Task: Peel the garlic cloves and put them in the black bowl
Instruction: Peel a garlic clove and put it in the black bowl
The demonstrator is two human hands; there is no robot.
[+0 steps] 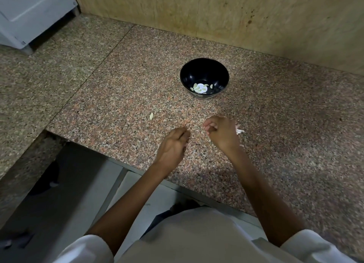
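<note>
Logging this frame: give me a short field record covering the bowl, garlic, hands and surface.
surface: granite counter
bowl: black bowl, upright on the counter beyond the hands
in bowl: several peeled cloves
loose clove: alone on the counter, left of both hands
left hand: fingers curled, contents unclear
right hand: fingers curled, contents unclear
peel scraps: just right of the right hand

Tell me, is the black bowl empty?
Not empty. The black bowl stands upright with several pale peeled cloves on its bottom.
</note>
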